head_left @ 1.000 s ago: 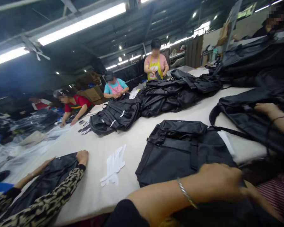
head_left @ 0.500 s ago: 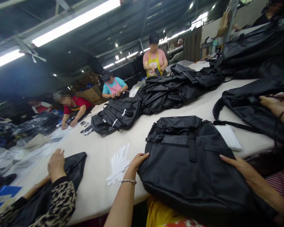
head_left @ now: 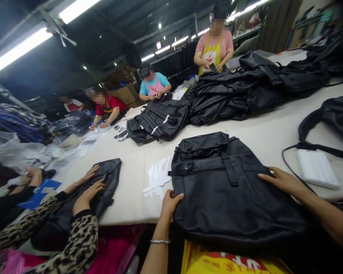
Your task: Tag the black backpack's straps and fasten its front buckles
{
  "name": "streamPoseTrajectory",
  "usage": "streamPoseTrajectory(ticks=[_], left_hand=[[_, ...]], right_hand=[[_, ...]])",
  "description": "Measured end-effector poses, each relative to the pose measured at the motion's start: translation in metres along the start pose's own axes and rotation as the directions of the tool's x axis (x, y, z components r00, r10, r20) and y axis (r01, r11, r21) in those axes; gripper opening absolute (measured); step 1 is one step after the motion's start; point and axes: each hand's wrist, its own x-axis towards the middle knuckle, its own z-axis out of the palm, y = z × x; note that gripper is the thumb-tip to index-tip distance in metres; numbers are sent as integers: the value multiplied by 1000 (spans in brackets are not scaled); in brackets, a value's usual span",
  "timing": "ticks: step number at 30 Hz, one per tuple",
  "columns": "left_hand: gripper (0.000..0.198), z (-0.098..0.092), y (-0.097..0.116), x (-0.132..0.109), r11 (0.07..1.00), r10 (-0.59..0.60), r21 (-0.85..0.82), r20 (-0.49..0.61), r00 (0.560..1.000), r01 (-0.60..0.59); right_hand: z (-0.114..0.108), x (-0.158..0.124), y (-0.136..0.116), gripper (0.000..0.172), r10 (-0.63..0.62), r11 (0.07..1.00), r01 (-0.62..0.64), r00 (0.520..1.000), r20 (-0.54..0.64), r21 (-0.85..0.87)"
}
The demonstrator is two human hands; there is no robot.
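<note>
Black backpack (head_left: pixel 214 194) overhangs the table (head_left: pixel 131 186) on my feed; my left hand (head_left: pixel 169 205) has its fingers clamped on one side, my right hand (head_left: pixel 287 182) likewise on the other.

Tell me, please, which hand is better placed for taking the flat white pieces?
Probably the left hand: it holds the left edge of the black backpack, close to the white pieces, while the right hand is at the opposite edge.
</note>
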Motion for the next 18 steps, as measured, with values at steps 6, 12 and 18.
streamPoseTrajectory(ticks=[6, 12, 18], left_hand=[[60, -1, 8, -7, 946, 278, 220, -172, 945, -238], [57, 0, 59, 21, 665, 637, 549, -63, 768, -507], [24, 20, 91, 18, 431, 566, 700, 281, 775, -569]], right_hand=[[-16, -12, -29, 49, -203, 870, 246, 969, 143, -427], [-3, -3, -157, 36, -186, 972, 106, 893, 410, 210], [67, 51, -206, 27, 255, 618, -550, 816, 519, 562]])
